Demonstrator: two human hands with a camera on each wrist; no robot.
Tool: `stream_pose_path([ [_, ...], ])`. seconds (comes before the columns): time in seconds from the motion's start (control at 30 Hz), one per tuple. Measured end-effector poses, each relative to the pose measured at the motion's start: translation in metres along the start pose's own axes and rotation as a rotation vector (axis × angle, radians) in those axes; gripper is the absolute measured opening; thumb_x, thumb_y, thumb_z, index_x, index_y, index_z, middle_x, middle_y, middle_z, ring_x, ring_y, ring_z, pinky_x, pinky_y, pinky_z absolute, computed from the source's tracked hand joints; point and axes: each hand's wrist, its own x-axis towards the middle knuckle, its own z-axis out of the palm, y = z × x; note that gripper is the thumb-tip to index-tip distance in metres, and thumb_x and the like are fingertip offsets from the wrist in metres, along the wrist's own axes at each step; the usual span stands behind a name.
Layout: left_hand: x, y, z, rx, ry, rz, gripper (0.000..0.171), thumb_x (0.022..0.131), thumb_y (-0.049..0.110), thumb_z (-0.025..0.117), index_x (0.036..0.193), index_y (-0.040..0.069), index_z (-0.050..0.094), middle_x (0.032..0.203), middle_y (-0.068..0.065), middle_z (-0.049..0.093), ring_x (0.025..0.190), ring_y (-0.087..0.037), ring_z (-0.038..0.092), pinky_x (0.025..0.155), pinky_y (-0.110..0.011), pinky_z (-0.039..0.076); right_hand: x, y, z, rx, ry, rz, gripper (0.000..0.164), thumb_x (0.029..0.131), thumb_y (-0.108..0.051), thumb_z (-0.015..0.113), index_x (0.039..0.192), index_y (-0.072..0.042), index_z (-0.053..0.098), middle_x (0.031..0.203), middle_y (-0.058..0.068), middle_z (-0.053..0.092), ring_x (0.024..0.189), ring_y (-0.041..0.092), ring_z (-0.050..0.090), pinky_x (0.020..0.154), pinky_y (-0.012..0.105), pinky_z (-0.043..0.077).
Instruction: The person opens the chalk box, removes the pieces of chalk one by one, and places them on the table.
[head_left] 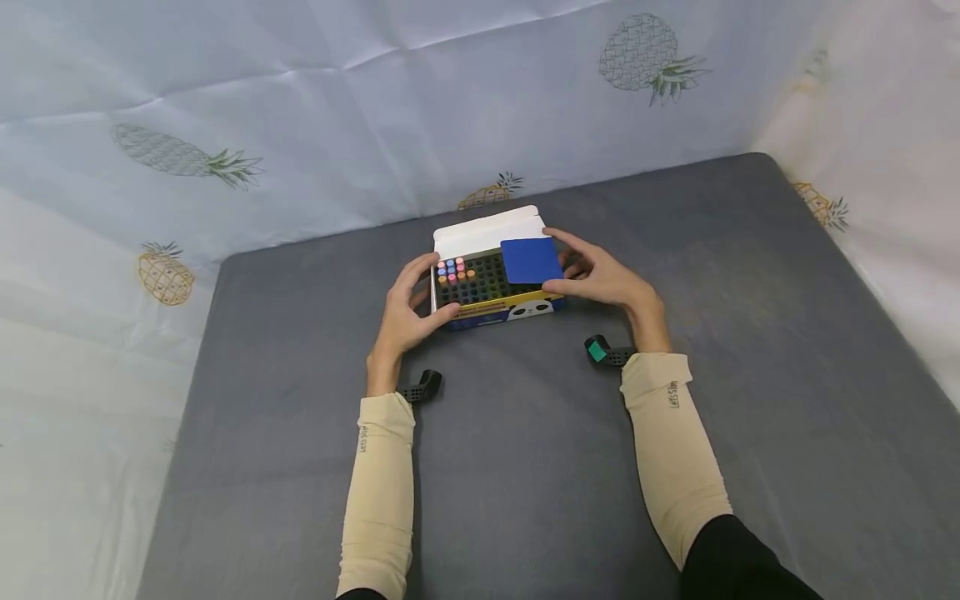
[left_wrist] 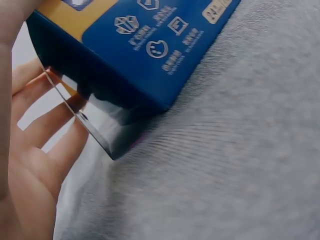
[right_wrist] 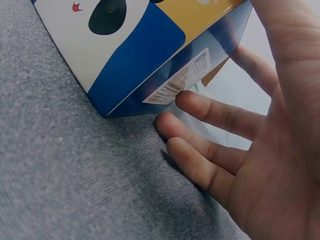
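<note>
An open blue and yellow cardboard marker box (head_left: 491, 317) sits near the far edge of the table, its white lid (head_left: 489, 233) raised at the back. Inside is a black holder (head_left: 486, 286) with rows of holes; several pink, blue and orange marker ends (head_left: 452, 272) fill its back left corner. A flat blue square (head_left: 531, 261) covers the holder's right part. My left hand (head_left: 407, 312) grips the box's left end, thumb on the front edge, fingers at the side flap (left_wrist: 80, 120). My right hand (head_left: 600, 273) spans the right end, thumb at the front edge, forefinger toward the back.
Grey cloth covers the table (head_left: 510, 467). Behind it hangs a pale curtain (head_left: 315, 125) printed with pineapples, and another stretch of it runs along the right side. A black wrist mount (head_left: 423, 387) sits on the left wrist, and one with a green patch (head_left: 597, 351) on the right.
</note>
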Motion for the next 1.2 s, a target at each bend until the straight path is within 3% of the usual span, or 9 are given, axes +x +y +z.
stream_pose_path([
  [0.43,0.002,-0.003,0.002,-0.013,0.012,-0.018,0.075,0.081,-0.004,0.077,0.149,-0.007,0.045,0.157,-0.028,0.039,0.138,-0.047,0.045,0.114,-0.067,0.041,0.000,-0.007,-0.005,-0.068,0.016,-0.019,0.085,0.093,-0.019,0.075,0.163,-0.028,0.028,0.126,0.017,0.053,0.102,0.025,0.060,0.085,0.030,0.051],
  [0.67,0.002,-0.006,0.001,-0.023,0.012,-0.032,0.075,0.083,0.003,0.080,0.149,-0.005,0.046,0.158,-0.026,0.039,0.139,-0.046,0.045,0.115,-0.067,0.040,-0.003,-0.014,-0.006,-0.084,0.106,-0.065,0.079,0.087,-0.022,0.082,0.156,-0.019,0.043,0.129,0.017,0.054,0.110,0.029,0.056,0.095,0.045,0.051],
  [0.77,0.003,-0.020,0.003,-0.030,0.007,-0.031,0.076,0.083,0.004,0.080,0.151,-0.002,0.046,0.159,-0.023,0.038,0.140,-0.044,0.044,0.116,-0.066,0.039,-0.008,-0.015,-0.007,-0.095,0.145,-0.094,0.078,0.084,-0.021,0.085,0.153,-0.017,0.048,0.129,0.019,0.051,0.113,0.032,0.053,0.100,0.052,0.048],
  [0.83,0.003,-0.031,0.004,-0.036,0.012,-0.019,0.076,0.084,0.015,0.083,0.151,0.004,0.048,0.160,-0.018,0.040,0.140,-0.040,0.046,0.116,-0.064,0.041,-0.010,-0.019,-0.008,-0.114,0.158,-0.116,0.079,0.083,-0.022,0.086,0.152,-0.016,0.049,0.132,0.018,0.049,0.118,0.033,0.051,0.104,0.054,0.046],
  [0.93,0.005,-0.044,0.006,-0.037,0.025,0.002,0.079,0.085,0.036,0.084,0.152,0.012,0.050,0.160,-0.011,0.042,0.139,-0.033,0.048,0.116,-0.061,0.042,-0.010,-0.029,-0.011,-0.151,0.142,-0.136,0.081,0.080,-0.024,0.088,0.151,-0.017,0.051,0.136,0.017,0.048,0.126,0.033,0.048,0.109,0.056,0.043],
  [1.03,0.006,-0.048,0.007,-0.037,0.027,0.011,0.086,0.081,0.053,0.082,0.152,0.016,0.050,0.159,-0.009,0.042,0.140,-0.032,0.048,0.117,-0.060,0.042,-0.007,-0.045,-0.015,-0.214,0.094,-0.134,0.082,0.079,-0.027,0.089,0.151,-0.017,0.051,0.141,0.015,0.047,0.133,0.033,0.045,0.113,0.057,0.040],
  [1.2,0.006,-0.044,0.004,-0.046,0.024,0.008,0.087,0.083,0.045,0.084,0.152,0.007,0.048,0.161,-0.016,0.039,0.140,-0.040,0.046,0.117,-0.064,0.039,0.005,-0.071,-0.018,-0.359,-0.007,-0.130,0.085,0.079,-0.038,0.088,0.152,-0.017,0.050,0.146,0.015,0.047,0.136,0.034,0.040,0.113,0.060,0.038],
])
